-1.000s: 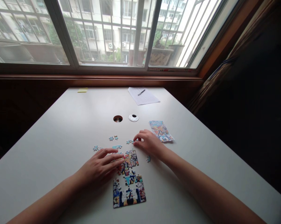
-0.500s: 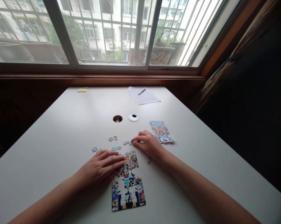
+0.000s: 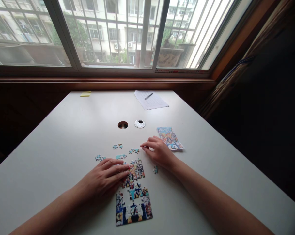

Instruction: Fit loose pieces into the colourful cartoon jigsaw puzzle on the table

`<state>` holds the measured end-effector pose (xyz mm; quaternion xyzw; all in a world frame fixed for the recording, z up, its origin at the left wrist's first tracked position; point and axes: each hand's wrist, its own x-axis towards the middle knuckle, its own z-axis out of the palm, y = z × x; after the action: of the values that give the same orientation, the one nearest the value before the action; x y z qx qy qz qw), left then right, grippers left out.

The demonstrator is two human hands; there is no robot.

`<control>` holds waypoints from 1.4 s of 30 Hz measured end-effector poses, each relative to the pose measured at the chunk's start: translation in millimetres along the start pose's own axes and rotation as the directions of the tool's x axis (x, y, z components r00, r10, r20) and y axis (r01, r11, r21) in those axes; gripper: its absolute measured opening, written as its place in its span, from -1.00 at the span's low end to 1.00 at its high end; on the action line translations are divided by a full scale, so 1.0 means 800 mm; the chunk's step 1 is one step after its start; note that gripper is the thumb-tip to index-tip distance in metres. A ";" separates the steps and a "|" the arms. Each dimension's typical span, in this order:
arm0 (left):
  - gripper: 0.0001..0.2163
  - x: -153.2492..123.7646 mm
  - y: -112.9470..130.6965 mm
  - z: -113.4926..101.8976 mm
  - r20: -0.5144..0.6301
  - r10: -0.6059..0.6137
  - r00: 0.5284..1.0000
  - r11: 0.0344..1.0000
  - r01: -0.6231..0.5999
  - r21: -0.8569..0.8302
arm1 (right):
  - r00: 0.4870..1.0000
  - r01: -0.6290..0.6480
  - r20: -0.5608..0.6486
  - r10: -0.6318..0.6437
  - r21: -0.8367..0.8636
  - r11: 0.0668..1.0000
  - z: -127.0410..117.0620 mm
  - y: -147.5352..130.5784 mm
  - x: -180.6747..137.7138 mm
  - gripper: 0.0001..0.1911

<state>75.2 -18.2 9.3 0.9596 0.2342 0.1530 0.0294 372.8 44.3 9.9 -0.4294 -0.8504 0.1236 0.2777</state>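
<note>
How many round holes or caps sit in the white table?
2: an open round hole mid-table, and a round white plastic cap just to its right, both beyond the right hand.

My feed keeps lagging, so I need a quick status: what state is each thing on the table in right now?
Puzzle: partly assembled, flat on the table.
Loose pieces: scattered beyond the puzzle, unattached.
Left hand: flat, fingertips resting on the puzzle's upper left.
Right hand: fingers curled by the loose pieces; what it holds can't be told.
Reference picture: lying face up.
Pen: lying on the paper.
Cable hole: uncovered, cap beside it.
</note>
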 end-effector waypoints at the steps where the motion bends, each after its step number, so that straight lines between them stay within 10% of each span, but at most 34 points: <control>1: -0.56 0.000 0.000 0.000 0.010 -0.002 1.000 1.000 0.002 0.006 | 1.000 0.006 0.000 -0.006 -0.007 1.000 0.001 0.000 0.000 -0.83; 42: -0.56 -0.006 -0.004 0.007 -0.010 0.011 1.000 0.999 -0.011 0.050 | 0.990 0.137 -0.018 -0.137 0.008 0.991 0.005 -0.003 -0.003 -0.71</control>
<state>71.9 -17.7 2.4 0.9605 0.2330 0.1523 0.0031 370.2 41.0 6.8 -0.3699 -0.8748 0.1043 0.2949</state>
